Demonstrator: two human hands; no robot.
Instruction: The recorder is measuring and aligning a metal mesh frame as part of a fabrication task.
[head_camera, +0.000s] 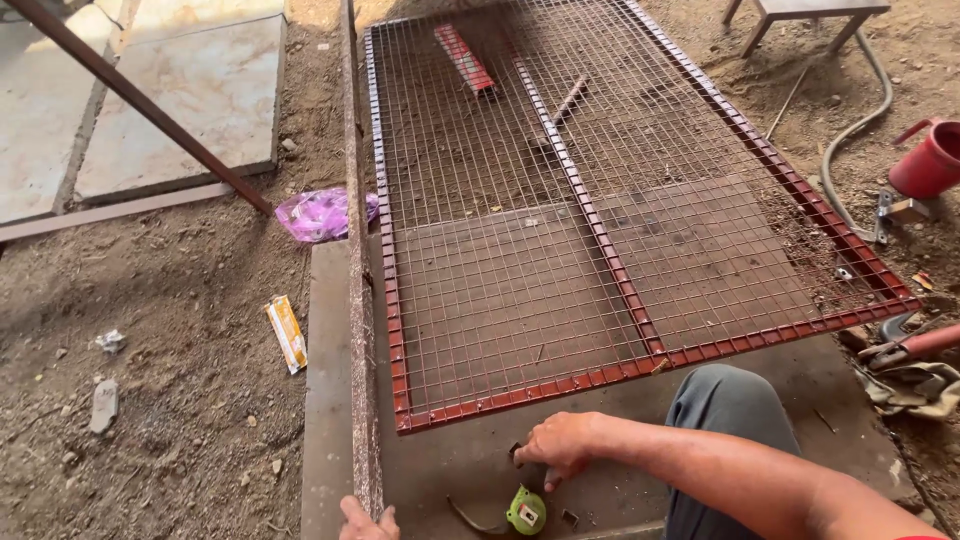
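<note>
green tape measure lies just below right hand.

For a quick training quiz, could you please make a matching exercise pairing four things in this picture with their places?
Things:
1. tape measure
2. purple bag
3. red bucket
4. yellow packet

Places:
A. far right, beside the hose
B. on the dirt, left of the steel bar
C. just below the right hand
D. against the bar, at the mesh frame's left side

Pairs: 1-C, 2-D, 3-A, 4-B
</note>
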